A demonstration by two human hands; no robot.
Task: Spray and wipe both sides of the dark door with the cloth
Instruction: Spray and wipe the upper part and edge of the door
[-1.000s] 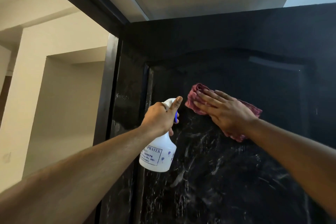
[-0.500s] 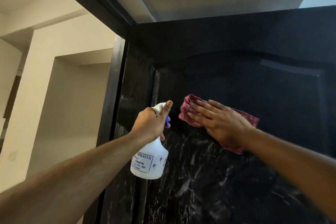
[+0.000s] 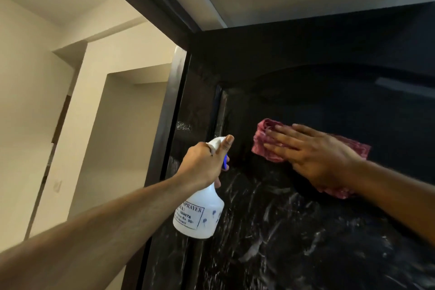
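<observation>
The wiping step on this face of the dark door (image 3: 329, 54) is in hand: the right hand (image 3: 315, 158) lies flat, fingers spread, pressing the maroon cloth (image 3: 263, 146) against the raised panel at about 3 o'clock in the view. The left hand (image 3: 202, 162) is clamped around the neck of the white spray bottle (image 3: 200, 214), thumb up on the head, nozzle aimed at the door's left stile near centre. Pale wet streaks (image 3: 270, 214) cover the panel toward 5 o'clock, so the next move likely calls for drawing the cloth down through them. The door's other side is hidden, its lower part cut off, and the bottle's label only partly readable.
</observation>
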